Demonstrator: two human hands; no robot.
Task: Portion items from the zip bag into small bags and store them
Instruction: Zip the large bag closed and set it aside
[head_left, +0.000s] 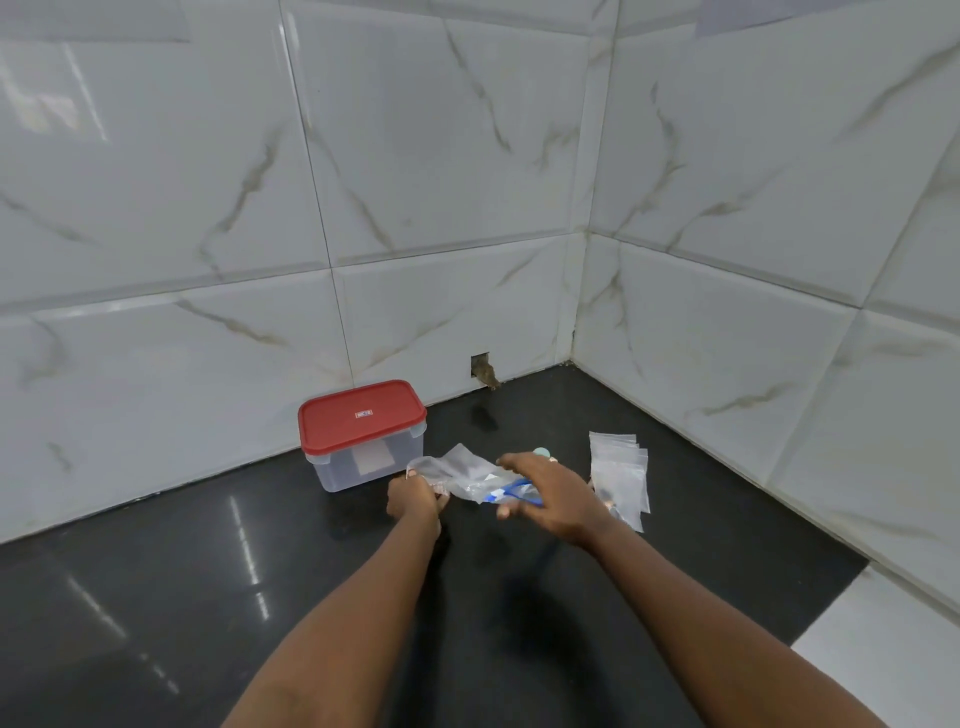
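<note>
Both bare forearms reach in from the near edge over a glossy black stone counter (156, 597) set in a corner of white marble-look wall tiles (182, 182)

A crumpled clear plastic zip bag with a blue strip at its mouth (470, 475) is lifted just above the counter, mid scene, stretched sideways between the two hands. Film is wrinkled and see-through, blue strip sits at the right near end under the right hand; what is inside is too blurred to tell, only something small and pinkish near the left fingers

The left hand (413, 499) is closed, fingers pinching the left end of the zip bag. The right hand (545, 496) lies over the right end, fingers spread loosely and curved down onto the blue strip, thumb underneath; whether it really clamps the bag I cannot tell, motion blur. A ring with a pale green stone (543, 452) shows on a far finger of the right hand

Right of the right hand lies a fanned stack of small clear plastic zip bags (621, 467), flat on the counter, partly overlapping, near edge just beside the right wrist. Something small and dark sits at their near left edge, unclear

Left and far of the zip bag stands a rectangular translucent plastic storage box with a red clip-on lid (362, 434), lid on, close to the back wall, near the left hand but apart from it

A small square hole in the wall tile (480, 366) sits low on the back wall, with brownish matter in it
</note>
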